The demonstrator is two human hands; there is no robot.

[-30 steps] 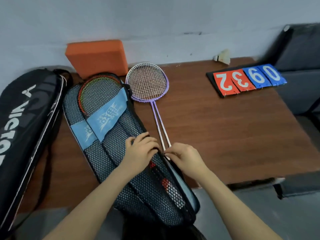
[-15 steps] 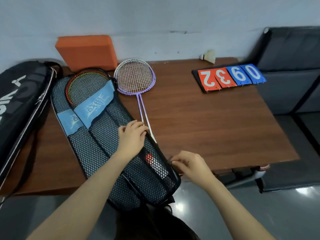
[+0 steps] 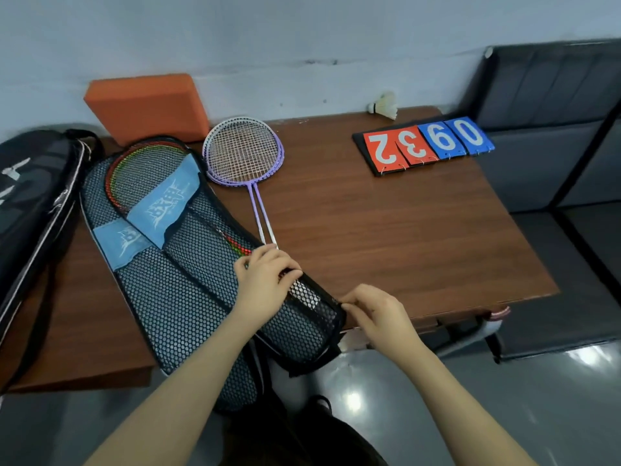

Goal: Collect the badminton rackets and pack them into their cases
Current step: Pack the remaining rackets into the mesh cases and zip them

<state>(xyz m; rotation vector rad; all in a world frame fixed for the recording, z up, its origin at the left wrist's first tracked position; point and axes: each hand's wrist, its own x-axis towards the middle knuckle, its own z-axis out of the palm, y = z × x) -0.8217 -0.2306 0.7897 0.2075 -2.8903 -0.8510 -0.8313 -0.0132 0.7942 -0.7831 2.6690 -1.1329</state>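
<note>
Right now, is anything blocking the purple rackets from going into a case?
Nothing lies on the purple rackets. The mesh case beside them already holds a red racket, and both hands work at its edge.

scoreboard (image 3: 424, 144): red cards 2, 3 | blue cards 9, 0 | other print unreadable
</note>
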